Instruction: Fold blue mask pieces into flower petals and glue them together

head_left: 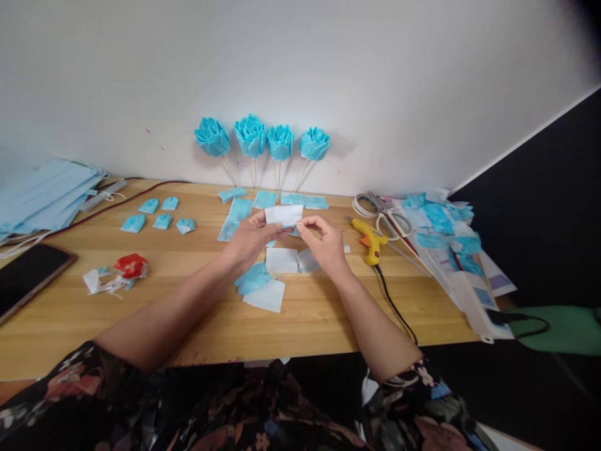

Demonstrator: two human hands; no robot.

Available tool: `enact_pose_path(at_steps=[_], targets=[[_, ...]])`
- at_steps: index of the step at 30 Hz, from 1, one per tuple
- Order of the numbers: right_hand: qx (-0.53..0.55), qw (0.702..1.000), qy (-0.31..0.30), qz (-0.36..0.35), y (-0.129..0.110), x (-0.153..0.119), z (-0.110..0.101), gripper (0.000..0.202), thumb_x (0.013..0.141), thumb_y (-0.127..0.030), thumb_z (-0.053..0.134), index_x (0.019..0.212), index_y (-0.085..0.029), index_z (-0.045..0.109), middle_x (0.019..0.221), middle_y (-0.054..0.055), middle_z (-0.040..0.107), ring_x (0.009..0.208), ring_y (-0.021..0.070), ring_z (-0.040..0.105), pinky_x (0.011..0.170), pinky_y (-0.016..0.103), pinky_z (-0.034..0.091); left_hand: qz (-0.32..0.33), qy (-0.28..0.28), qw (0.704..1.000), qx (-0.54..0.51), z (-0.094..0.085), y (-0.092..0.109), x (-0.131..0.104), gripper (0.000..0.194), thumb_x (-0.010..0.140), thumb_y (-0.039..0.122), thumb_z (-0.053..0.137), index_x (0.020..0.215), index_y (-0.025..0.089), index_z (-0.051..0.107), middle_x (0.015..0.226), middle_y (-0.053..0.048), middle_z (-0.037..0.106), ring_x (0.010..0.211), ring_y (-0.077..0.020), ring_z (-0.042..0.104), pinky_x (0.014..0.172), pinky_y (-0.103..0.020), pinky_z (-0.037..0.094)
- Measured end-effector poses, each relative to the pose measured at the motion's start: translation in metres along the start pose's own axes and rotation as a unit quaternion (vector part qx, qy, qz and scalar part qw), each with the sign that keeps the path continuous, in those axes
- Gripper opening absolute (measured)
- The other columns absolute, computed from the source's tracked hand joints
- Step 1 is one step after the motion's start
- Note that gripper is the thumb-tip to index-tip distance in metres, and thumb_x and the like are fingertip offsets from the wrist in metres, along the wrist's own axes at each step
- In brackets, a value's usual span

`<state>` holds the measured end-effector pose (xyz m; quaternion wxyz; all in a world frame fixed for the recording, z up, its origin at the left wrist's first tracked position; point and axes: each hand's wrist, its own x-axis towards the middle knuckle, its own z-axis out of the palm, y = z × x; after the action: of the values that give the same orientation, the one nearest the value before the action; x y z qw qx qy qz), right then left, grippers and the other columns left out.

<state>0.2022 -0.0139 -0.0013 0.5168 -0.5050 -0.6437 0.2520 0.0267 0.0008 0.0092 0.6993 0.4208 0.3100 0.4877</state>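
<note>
While the fingers hide its lower edge, a white piece (283,213) is held between the two hands, above the counter (310,326). The left grip (253,237) is closed on its lower left part; the right grip (323,241) pinches its lower right corner. Flat blue and white pieces (280,260) lie around and below both grips — some partly covered, so their number is unclear. Beyond the grips, four blue flowers (251,134) on sticks lean against the wall (375,94). Left of the left grip are five small folded pieces (162,221), one red wrapper (132,265), one phone (28,279) and stacked masks (47,194), the last two cut off by the view. Right of the right grip lies one yellow glue gun (372,241), near scissors (397,225) and overlapping blue scraps (436,216) — too jumbled to count.
</note>
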Motion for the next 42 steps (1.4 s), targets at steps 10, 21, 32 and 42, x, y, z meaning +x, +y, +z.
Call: enact_pose_path(at_steps=[10,21,32,42], targets=[[0.126,0.989,-0.040,0.060,0.014,0.003,0.000,0.055,0.081,-0.044,0.072,0.130,-0.025,0.059,0.102,0.005,0.071,0.092,0.0181,0.067,0.086,0.034,0.056,-0.008,0.017,1.000,-0.016,-0.002,-0.001,0.000,0.030,0.079,0.017,0.074,0.109,0.014,0.071,0.109,-0.010,0.076,0.095,-0.0196,0.072,0.098,-0.039,0.051],[0.059,0.993,-0.081,0.066,0.017,0.001,-0.001,0.020,0.082,-0.036,0.067,0.094,-0.021,0.073,0.080,-0.001,0.068,0.075,0.0153,0.060,0.075,0.030,0.051,0.005,0.030,0.994,0.107,-0.002,-0.001,-0.002,0.043,0.080,0.017,0.071,0.123,0.018,0.069,0.101,-0.005,0.077,0.086,-0.0180,0.071,0.089,-0.035,0.053],[0.209,0.965,-0.048,0.149,0.003,0.003,-0.003,0.030,0.076,-0.035,0.072,0.102,-0.019,0.074,0.092,0.001,0.073,0.082,0.0148,0.062,0.086,0.031,0.049,0.026,0.051,0.998,0.022,-0.001,0.005,0.000,0.065,0.083,0.028,0.074,0.143,0.021,0.050,0.093,-0.004,0.070,0.079,-0.0166,0.069,0.077,-0.032,0.053],[0.237,0.959,-0.066,0.139,0.010,0.001,0.003,0.033,0.077,-0.042,0.076,0.103,-0.023,0.073,0.093,0.000,0.072,0.086,0.0162,0.063,0.087,0.032,0.051,-0.040,0.010,0.996,0.084,0.000,0.000,-0.002,0.022,0.073,0.033,0.081,0.076,0.013,0.072,0.077,-0.004,0.069,0.070,-0.0134,0.059,0.066,-0.030,0.047]])
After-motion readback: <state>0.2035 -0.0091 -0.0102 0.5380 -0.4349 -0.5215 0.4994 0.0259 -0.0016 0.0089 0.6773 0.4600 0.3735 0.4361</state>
